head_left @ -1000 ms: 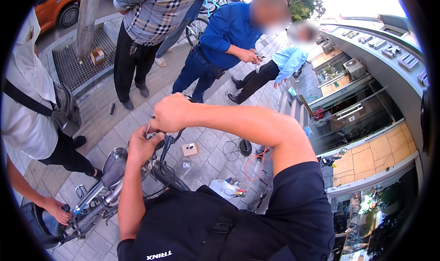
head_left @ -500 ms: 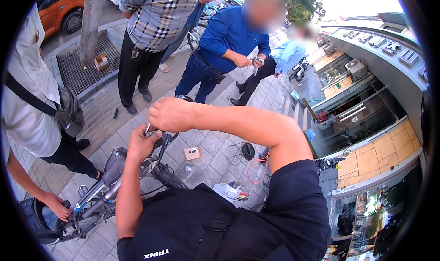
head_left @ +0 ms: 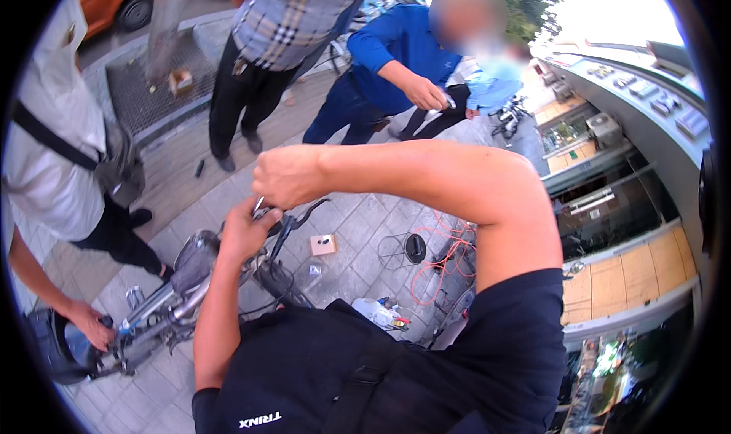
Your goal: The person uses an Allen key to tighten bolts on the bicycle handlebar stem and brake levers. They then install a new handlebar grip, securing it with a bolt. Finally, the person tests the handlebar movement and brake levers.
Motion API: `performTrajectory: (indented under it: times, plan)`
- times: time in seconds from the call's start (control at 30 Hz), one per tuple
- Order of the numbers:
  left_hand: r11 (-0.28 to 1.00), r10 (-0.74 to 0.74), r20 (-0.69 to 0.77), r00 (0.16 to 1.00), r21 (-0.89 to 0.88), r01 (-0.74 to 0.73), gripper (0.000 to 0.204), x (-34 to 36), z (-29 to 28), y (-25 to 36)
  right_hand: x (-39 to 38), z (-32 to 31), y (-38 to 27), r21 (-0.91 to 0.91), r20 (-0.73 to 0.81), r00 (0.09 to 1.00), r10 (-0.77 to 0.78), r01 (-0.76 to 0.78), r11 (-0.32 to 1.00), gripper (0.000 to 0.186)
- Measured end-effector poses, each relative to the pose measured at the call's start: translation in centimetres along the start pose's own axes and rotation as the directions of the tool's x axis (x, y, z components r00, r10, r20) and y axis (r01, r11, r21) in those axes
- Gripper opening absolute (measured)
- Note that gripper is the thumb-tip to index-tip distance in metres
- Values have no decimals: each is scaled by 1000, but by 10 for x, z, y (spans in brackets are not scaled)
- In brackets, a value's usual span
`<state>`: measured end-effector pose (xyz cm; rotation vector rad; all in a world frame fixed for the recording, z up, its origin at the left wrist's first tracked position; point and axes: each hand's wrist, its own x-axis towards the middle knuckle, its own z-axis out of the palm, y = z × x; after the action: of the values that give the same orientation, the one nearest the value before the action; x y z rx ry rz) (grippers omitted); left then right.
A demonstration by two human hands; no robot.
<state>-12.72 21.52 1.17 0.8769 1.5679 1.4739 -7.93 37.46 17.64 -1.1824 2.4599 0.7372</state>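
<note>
My left hand is closed at a bicycle's handlebar, its thumb and fingers around a short silver metal rod. Just above it my right hand makes a fist over the rod's upper end, so I cannot tell its kind. A black brake lever juts out right of my hands. The bicycle stands left of me, its front wheel partly behind my body. Another person's hand rests by its saddle.
A small open box and a clear packet lie on the paving. Further right are a black round object, an orange hose and a white container with tools. Several people stand around, one in blue close ahead.
My right arm and fist have swung slightly, the elbow shifting to the right; both hands stay together at the rod. The person in blue has extended a hand outward. The view has shifted somewhat.
</note>
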Motion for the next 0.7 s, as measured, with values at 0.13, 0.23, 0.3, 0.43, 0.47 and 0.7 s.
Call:
performTrajectory:
  times: [0.13, 0.23, 0.3, 0.43, 0.47, 0.7]
  plan:
    - [999, -31, -9, 999, 14, 31, 27, 3, -2, -6, 1, 7, 5, 166, 73, 996, 51, -62, 984, 18]
    - [995, -81, 31, 996, -51, 82, 26, 3, 1, -3, -2, 5, -4, 228, 168, 973, 156, -192, 955, 29]
    - [997, -49, 26, 998, -64, 51, 26, 7, 1, -10, -1, -5, -1, 312, 208, 955, 210, -269, 911, 36]
    - [996, -75, 35, 997, -36, 76, 31, 7, -4, -8, 2, -7, 0, 392, 293, 913, 285, -387, 835, 47]
    - [995, -91, 33, 995, -27, 92, 31, 8, -4, -6, 1, -6, -1, 397, 301, 901, 312, -416, 818, 48]
    - [988, -145, -3, 989, -50, 145, 29, 7, -3, 4, 6, -15, -11, 436, 427, 781, 455, -619, 653, 56]
